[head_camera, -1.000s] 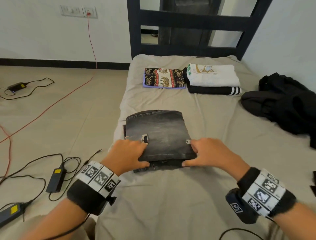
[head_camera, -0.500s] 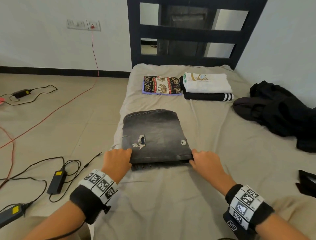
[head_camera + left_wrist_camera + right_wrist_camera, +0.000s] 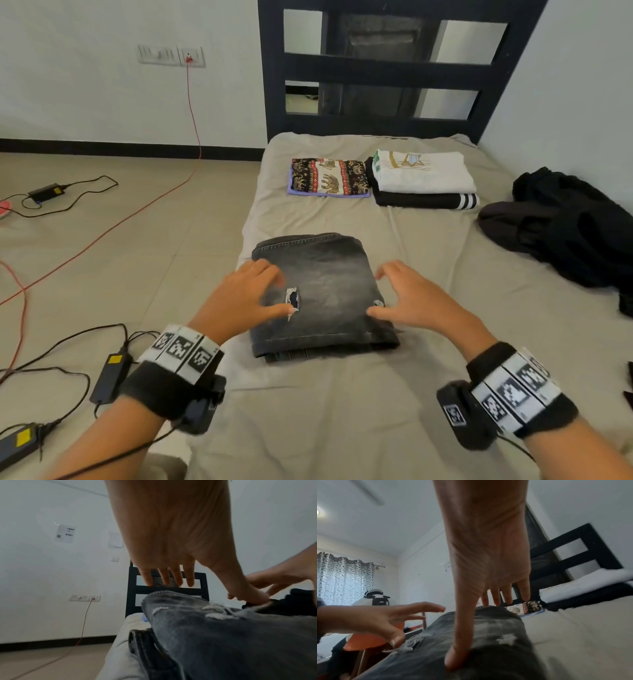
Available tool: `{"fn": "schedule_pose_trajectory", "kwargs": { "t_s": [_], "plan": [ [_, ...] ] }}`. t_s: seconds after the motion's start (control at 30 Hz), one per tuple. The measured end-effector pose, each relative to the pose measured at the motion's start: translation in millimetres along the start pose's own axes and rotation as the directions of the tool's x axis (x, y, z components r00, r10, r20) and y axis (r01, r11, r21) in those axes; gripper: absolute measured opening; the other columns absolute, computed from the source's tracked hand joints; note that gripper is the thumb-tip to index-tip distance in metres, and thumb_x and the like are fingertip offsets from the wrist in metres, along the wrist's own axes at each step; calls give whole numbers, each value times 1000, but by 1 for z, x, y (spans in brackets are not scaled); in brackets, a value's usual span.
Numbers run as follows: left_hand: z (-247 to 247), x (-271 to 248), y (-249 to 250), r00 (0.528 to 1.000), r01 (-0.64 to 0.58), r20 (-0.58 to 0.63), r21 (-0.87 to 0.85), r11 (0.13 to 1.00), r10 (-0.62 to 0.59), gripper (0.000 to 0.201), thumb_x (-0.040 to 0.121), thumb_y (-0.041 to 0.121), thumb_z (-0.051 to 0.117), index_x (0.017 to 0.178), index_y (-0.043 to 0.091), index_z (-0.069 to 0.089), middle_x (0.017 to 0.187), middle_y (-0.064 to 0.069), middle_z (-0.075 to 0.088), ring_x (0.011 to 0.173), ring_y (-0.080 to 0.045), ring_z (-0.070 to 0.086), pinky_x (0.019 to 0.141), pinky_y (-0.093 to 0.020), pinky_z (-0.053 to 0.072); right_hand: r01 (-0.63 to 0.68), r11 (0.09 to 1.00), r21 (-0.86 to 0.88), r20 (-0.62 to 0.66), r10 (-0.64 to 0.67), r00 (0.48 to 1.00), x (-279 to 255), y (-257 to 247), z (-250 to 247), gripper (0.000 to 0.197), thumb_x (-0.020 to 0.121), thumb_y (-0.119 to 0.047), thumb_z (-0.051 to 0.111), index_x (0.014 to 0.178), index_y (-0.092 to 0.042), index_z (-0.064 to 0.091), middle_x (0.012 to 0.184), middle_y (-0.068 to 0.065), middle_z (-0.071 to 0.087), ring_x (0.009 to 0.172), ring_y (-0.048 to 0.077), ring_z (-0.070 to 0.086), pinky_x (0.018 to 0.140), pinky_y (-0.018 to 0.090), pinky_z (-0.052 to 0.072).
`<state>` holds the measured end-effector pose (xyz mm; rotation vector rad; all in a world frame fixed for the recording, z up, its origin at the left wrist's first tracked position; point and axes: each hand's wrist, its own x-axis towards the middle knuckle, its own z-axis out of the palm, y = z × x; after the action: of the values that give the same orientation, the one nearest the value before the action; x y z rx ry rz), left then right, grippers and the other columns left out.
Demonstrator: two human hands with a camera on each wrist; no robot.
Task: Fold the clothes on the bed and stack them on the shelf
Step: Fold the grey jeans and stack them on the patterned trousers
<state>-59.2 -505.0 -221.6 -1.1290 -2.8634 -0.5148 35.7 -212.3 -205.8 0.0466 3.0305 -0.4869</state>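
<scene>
Both hands, left (image 3: 239,301) and right (image 3: 416,301), hovered spread-fingered over the folded jeans (image 3: 322,294) (black clothes pile (image 3: 561,233) lay well right).

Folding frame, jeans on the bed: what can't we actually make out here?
- Shelf: in no view, so the stacking spot is unknown.
- Dark clothes heap: head view, cut by the right edge; how many garments cannot be told.
- Folded jeans: layers underneath hidden by the top fold.
- Left hand, right hand: head view cannot settle palm contact; the right wrist view shows the thumb on the denim.
</scene>
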Motion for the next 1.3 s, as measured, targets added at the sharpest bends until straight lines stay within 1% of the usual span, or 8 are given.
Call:
{"fn": "schedule_pose_trajectory", "kwargs": {
  "t_s": [0.1, 0.2, 0.43, 0.63, 0.8, 0.9, 1.17, 1.3],
  "plan": [
    [6, 32, -11, 986, -18, 168, 40, 999, 11, 120, 52, 92, 46, 151, 29, 19, 159, 10, 11, 147, -14, 7, 119, -40, 10, 82, 995, -54, 216, -68, 974, 43, -15, 0, 129, 56, -49, 89, 153, -25, 9, 161, -5, 5, 148, 19, 10, 116, 40, 25],
    [12, 55, -16, 884, 132, 432, 129, 983, -175, 150, 43, 89, 60, 149, 23, -23, 156, 8, -28, 143, -15, -28, 114, -53, -13, 93, 971, -221, 434, 13, 901, 80, -30, 9, 157, 47, -39, 95, 148, -35, -24, 156, -4, -33, 144, 28, -27, 117, 59, 1],
    [37, 54, -31, 679, 308, 654, 158, 938, -333, 158, 43, 80, 72, 140, 24, -39, 148, 6, -44, 142, -25, -30, 114, -62, -3, 36, 970, -240, 630, 127, 766, 110, -30, 40, 163, 47, -32, 96, 137, -41, -39, 142, -8, -51, 132, 35, -43, 113, 65, 7],
    [46, 50, -42, 695, 319, 672, 34, 947, -258, 166, 22, 92, 60, 137, 29, -43, 144, 9, -48, 139, -25, -35, 116, -60, -4, 45, 988, -148, 640, 62, 766, 114, -21, 42, 163, 45, -37, 96, 139, -43, -37, 143, -12, -49, 130, 32, -46, 112, 65, 4],
    [47, 40, -42, 853, 464, 410, -311, 829, -324, 155, 35, 101, 43, 154, 15, -5, 161, -4, -16, 149, -25, -6, 120, -49, 12, -28, 980, 199, 408, -57, 911, 85, -1, 44, 141, 51, -40, 94, 154, -36, -2, 159, -10, -23, 144, 22, -25, 118, 52, 4],
    [49, 30, -40, 756, 636, 141, -390, 666, -639, 107, 64, 88, 38, 131, 6, 47, 132, -19, 52, 118, -33, 54, 102, -45, 43, -172, 840, 514, 102, 140, 985, 61, 6, 56, 121, 51, -46, 93, 149, -27, 25, 155, 0, 23, 142, 17, 26, 115, 35, 28],
    [43, 27, -10, 592, 729, 467, -657, 189, -657, 79, 63, 77, 66, 100, 7, 72, 91, -13, 74, 91, -31, 69, 92, -41, 52, -425, 251, 870, 367, 246, 897, 55, 7, 59, 71, 60, -27, 92, 121, -9, 60, 106, 7, 73, 95, 24, 71, 87, 41, 57],
    [29, 40, -5, 647, 607, 496, -795, -3, -579, 41, 89, 43, 63, 111, 8, 67, 90, -16, 74, 74, -25, 72, 56, -27, 56, -411, 131, 902, 380, 213, 900, 64, 16, 50, 70, 69, -20, 87, 129, -19, 51, 117, 7, 68, 103, 26, 68, 90, 44, 56]
  ]
}}
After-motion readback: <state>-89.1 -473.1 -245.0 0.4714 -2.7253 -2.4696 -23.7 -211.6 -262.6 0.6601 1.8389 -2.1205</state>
